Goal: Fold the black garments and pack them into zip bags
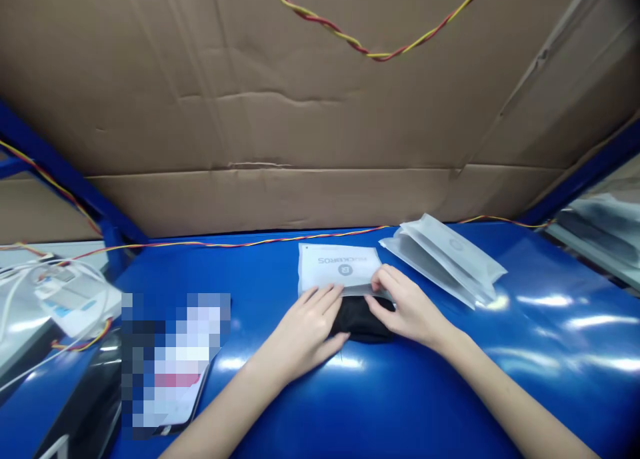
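Note:
A frosted plastic bag (320, 262) with a grey logo and mirrored lettering lies on the blue table, its open edge towards me. Against that edge rests a soft black folded item (364, 322), and its exact kind cannot be made out. My left hand (313, 326) lies with fingers stretched over the bag's near left edge, its thumb apart beside the black item's left end. With bent fingers, my right hand (405, 306) pinches the bag's opening at the right, its thumb over the black item. Part of the black item is hidden under both hands.
Another frosted bag (450, 259), partly gaping, lies to the right. On the left are a pixelated phone (175, 379) and a white box (75, 306) among white cables. Cardboard (300, 126) stands behind the blue table (400, 406); a red-yellow twisted wire (240, 244) runs along the back.

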### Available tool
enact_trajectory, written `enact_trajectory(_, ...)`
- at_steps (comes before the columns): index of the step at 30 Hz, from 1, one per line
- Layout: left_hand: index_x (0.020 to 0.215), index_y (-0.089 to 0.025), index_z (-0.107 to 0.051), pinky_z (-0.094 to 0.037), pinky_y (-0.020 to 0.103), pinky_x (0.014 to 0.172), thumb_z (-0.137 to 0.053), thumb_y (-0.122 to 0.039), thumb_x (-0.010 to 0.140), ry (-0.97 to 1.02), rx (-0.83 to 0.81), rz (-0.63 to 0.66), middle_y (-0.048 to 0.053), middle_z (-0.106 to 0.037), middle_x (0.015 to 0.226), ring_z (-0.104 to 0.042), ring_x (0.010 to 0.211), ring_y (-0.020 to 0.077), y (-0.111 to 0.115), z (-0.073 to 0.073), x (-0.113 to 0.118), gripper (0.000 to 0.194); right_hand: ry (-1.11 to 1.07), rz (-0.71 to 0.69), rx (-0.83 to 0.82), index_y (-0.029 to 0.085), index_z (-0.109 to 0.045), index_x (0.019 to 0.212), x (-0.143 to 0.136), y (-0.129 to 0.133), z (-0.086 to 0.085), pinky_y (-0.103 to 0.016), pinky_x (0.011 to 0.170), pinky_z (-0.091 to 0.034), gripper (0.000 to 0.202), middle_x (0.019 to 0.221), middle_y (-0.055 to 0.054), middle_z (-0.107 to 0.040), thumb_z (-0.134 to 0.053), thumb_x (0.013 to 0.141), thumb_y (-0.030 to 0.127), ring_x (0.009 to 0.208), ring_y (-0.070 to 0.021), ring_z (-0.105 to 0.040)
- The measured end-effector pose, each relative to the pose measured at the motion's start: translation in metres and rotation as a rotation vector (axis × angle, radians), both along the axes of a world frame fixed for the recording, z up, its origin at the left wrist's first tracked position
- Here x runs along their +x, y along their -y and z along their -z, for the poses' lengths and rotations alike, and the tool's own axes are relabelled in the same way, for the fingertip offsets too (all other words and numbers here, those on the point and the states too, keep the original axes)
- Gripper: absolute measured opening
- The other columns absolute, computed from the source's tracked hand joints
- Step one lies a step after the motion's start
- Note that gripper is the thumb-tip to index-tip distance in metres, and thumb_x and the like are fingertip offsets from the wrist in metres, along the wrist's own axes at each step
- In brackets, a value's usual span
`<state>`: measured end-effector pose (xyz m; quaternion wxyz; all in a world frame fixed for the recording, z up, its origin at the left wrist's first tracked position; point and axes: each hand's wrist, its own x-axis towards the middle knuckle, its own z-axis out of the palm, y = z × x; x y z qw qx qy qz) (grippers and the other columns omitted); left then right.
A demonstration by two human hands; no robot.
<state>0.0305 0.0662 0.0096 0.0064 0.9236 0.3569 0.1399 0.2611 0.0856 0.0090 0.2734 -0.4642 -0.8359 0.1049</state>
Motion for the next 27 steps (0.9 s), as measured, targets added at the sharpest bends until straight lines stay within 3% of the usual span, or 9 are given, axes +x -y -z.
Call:
enact_trajectory(2,0.137,-0.008,-0.042,-0.039,0.042,0.109,-0.048,-0.038,0.094,-0.017,0.024,-0.004,0.016,-0.047,0.143,-0.046,0.132,0.0277,-0.001,0.002,0.001,0.053,0.007,-0.098,0.006,0.021,-0.053,0.088,0.0,0.005,-0.011,-0.034,0.082,-0.047,0.004,0.102,-0.009,-0.057,-0.054,0.085,0.022,0.094,-0.0207,-0.055)
enact_trajectory(5,0.14,-0.006,-0.037,-0.037,0.042,0.111,-0.043,-0.036,0.097,-0.048,0.051,-0.016,0.018,-0.04,0.147,-0.04,0.136,0.0276,-0.001,0.006,0.003,0.053,0.093,-0.174,0.014,0.024,-0.062,0.107,0.0,0.01,-0.017,-0.041,0.102,-0.041,0.022,0.135,-0.009,-0.048,-0.056,0.086,0.028,0.123,-0.0257,-0.045)
enact_trajectory(9,0.143,-0.005,-0.032,-0.031,0.042,0.114,-0.038,-0.035,0.098,-0.055,0.053,-0.035,0.018,-0.03,0.152,-0.028,0.141,0.0275,0.003,0.008,0.005,0.055,0.277,-0.167,0.001,0.026,-0.04,0.143,-0.001,0.012,-0.004,-0.051,0.11,-0.033,0.064,0.156,-0.008,-0.024,-0.059,0.085,0.046,0.14,-0.033,-0.026)
enact_trajectory(12,0.144,-0.003,-0.031,-0.029,0.041,0.115,-0.035,-0.029,0.097,-0.084,0.087,-0.045,0.018,-0.024,0.154,-0.022,0.143,0.028,0.006,0.008,0.006,0.053,0.352,-0.129,-0.014,0.024,-0.023,0.151,-0.002,0.013,0.009,-0.054,0.112,-0.028,0.079,0.159,-0.01,-0.01,-0.056,0.086,0.054,0.144,-0.0354,-0.015)
enact_trajectory(15,0.143,-0.001,-0.032,-0.029,0.041,0.115,-0.035,-0.019,0.095,-0.134,0.148,-0.038,0.019,-0.025,0.154,-0.023,0.143,0.0288,0.005,0.01,0.006,0.051,0.374,-0.093,-0.01,0.025,-0.021,0.152,-0.003,0.014,0.015,-0.054,0.114,-0.024,0.077,0.16,-0.009,-0.005,-0.054,0.087,0.05,0.144,-0.035,-0.01)
enact_trajectory(20,0.133,-0.002,-0.046,-0.039,0.036,0.108,-0.035,-0.004,0.087,-0.09,0.238,-0.008,0.017,-0.044,0.145,-0.045,0.132,0.0251,0.002,0.01,0.004,0.048,0.382,-0.096,-0.024,0.021,-0.018,0.152,-0.001,0.016,0.009,-0.052,0.115,-0.023,0.081,0.16,-0.01,-0.003,-0.057,0.083,0.038,0.145,-0.033,-0.007)
enact_trajectory(23,0.125,-0.005,-0.054,-0.046,0.033,0.101,-0.035,-0.004,0.089,-0.008,0.3,-0.009,0.014,-0.057,0.134,-0.056,0.121,0.022,0.001,0.008,0.002,0.041,0.378,-0.132,0.0,0.017,-0.02,0.152,0.0,0.015,0.007,-0.05,0.115,-0.025,0.08,0.159,-0.012,-0.008,-0.056,0.081,0.027,0.145,-0.0309,-0.012)
enact_trajectory(27,0.115,-0.011,-0.061,-0.053,0.032,0.089,-0.036,-0.008,0.094,0.164,0.331,-0.029,0.01,-0.069,0.116,-0.065,0.105,0.0194,0.001,0.008,0.001,0.033,0.359,-0.176,0.07,0.014,-0.031,0.147,0.001,0.012,0.006,-0.047,0.11,-0.036,0.066,0.154,-0.014,-0.029,-0.051,0.084,0.019,0.14,-0.0286,-0.029)
